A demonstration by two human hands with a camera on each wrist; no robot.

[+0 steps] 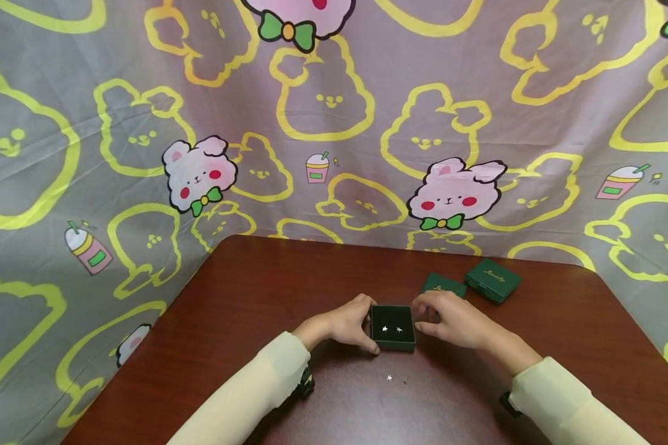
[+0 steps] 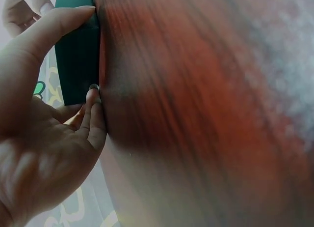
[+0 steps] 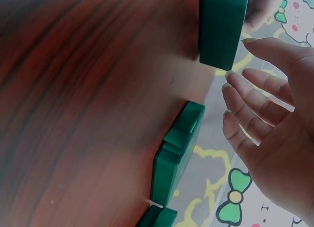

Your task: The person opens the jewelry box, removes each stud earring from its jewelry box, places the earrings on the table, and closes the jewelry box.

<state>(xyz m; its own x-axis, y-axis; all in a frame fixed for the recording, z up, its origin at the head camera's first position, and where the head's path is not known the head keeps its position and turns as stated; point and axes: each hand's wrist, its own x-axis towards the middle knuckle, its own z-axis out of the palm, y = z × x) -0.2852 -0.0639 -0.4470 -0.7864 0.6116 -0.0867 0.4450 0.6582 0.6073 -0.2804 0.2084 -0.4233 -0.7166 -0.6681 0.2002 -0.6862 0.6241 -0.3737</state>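
A small dark green jewelry box (image 1: 393,346) stands on the table, its top off and a black insert facing up. Two silvery star-shaped earrings (image 1: 385,329) sit on that insert. My left hand (image 1: 347,324) grips the box from its left side, thumb at the near corner and fingers toward the far one. In the left wrist view the thumb lies along the green wall of the box (image 2: 78,65). Beside the box's right edge is my right hand (image 1: 456,318), fingers loosely bent; the right wrist view shows nothing held between thumb and fingers (image 3: 255,104).
Nearer me on the brown table (image 1: 245,290) lie a star earring (image 1: 389,377) and a tiny thin piece (image 1: 404,381). Two green lids or boxes with gold lettering are behind my right hand: one (image 1: 440,281) partly hidden by it, another (image 1: 493,280) farther right. A patterned cloth (image 1: 356,111) hangs behind.
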